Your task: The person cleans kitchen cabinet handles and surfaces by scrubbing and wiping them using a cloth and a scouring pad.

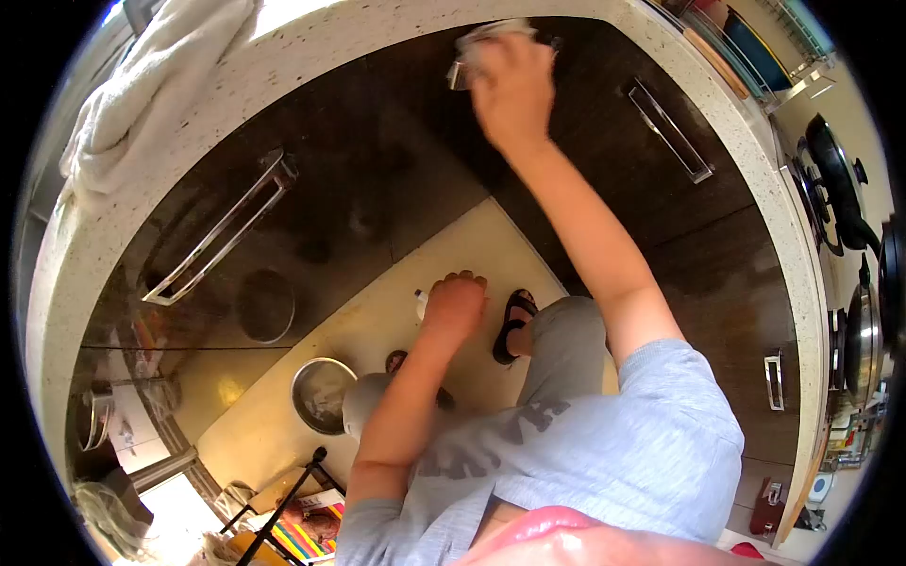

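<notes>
My right hand (514,80) reaches up to the dark cabinet front (377,160), just under the countertop edge. Its fingers press a pale cloth (491,33) around a metal handle (458,75) there; the cloth covers much of that handle. Lower down, above the floor and in front of my body, my left hand (456,307) is closed. A small white object (421,302) sticks out at its left side, and most of it is hidden by the hand, so I cannot tell its kind.
A round metal basin (323,396) stands on the yellowish floor (255,420) at left. Long handles (222,231) jut from the cabinets. A white towel (156,94) lies on the speckled countertop (269,71). Pans (835,170) are at right, and a black-framed rack (283,514) stands lower left.
</notes>
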Available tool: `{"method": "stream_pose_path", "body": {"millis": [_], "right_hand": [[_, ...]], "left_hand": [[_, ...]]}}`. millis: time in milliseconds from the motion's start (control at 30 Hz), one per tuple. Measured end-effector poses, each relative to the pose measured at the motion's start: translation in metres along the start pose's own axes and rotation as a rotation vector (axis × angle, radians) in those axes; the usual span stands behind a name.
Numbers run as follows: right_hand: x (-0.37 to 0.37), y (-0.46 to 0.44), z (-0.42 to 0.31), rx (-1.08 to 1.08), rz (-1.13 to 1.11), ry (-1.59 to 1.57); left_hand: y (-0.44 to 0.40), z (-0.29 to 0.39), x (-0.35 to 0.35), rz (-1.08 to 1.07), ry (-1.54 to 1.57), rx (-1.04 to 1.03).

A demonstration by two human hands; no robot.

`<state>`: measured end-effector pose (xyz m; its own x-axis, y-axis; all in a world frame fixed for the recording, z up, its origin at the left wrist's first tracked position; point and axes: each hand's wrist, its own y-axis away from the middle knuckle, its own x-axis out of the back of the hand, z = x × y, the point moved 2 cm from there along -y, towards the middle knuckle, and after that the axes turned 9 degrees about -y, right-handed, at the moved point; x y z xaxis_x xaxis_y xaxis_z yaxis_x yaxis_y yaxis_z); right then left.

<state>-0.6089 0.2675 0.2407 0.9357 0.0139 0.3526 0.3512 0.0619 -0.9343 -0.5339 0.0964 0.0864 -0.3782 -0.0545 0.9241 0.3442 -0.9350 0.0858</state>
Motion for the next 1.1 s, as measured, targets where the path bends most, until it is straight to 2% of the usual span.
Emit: {"method": "stream_pose_path", "body": {"millis": [67, 167, 200, 300, 333, 433, 467, 567, 600, 700, 733, 767, 833, 867, 967, 1000, 1100], "right_hand": [[0.002, -0.006, -0.020, 0.142, -0.055, -0.043], [0.003, -0.001, 0.014, -0.015, -0.098, 0.036], [0.004, -0.002, 0.024, -0.156, 0.028, 0.023], [0.005, -0.005, -0.017, -0.037, -0.055, 0.030], [0.000, -0.002, -0.021, 0.078, -0.101, -0.080], [0.005, 0.000, 0.007, 0.011, -0.066, -0.020], [0.002, 0.002, 0.018, -0.177, 0.065, -0.025], [0.002, -0.003, -0.005, -0.156, -0.026, 0.068], [0.004, -0.004, -0.014, -0.017, -0.042, -0.059], [0.013, -0.002, 0.038, -0.052, -0.131, 0.043], [0.021, 0.000, 0.067, -0.229, -0.087, 0.068], [0.026, 0.004, 0.110, -0.290, -0.002, -0.041], [0.029, 0.021, 0.177, -0.581, 0.070, -0.129], [0.023, 0.029, 0.199, -0.917, 0.135, -0.371], [0.018, 0.012, 0.173, -0.725, 0.049, -0.167], [0.009, 0.014, 0.151, -0.642, 0.041, -0.010], [0.010, 0.020, 0.127, -0.454, 0.023, -0.005]], "left_hand": [[-0.007, -0.003, -0.007, -0.024, -0.057, 0.011], [-0.003, -0.002, -0.009, 0.077, 0.016, -0.048], [-0.005, -0.001, -0.007, 0.063, 0.012, -0.038], [-0.006, 0.003, -0.001, 0.030, -0.001, -0.031], [-0.009, 0.002, -0.006, 0.034, -0.005, -0.034], [-0.002, -0.001, -0.004, 0.015, -0.017, -0.029], [-0.006, 0.003, -0.002, 0.029, -0.006, -0.025], [-0.008, 0.004, -0.004, -0.011, -0.013, -0.018], [-0.012, 0.003, -0.003, -0.005, -0.016, -0.027], [-0.010, 0.002, -0.004, -0.018, -0.007, -0.034], [-0.011, 0.002, -0.002, -0.019, 0.003, -0.028], [-0.011, 0.003, -0.002, -0.021, 0.019, -0.020], [-0.011, 0.000, -0.008, -0.012, 0.005, 0.001], [-0.012, -0.002, -0.011, -0.011, -0.002, 0.010], [-0.013, 0.002, -0.007, 0.002, 0.007, -0.045], [-0.016, 0.003, -0.008, 0.003, 0.002, -0.044], [-0.020, 0.007, -0.012, -0.006, -0.006, -0.032]]}}
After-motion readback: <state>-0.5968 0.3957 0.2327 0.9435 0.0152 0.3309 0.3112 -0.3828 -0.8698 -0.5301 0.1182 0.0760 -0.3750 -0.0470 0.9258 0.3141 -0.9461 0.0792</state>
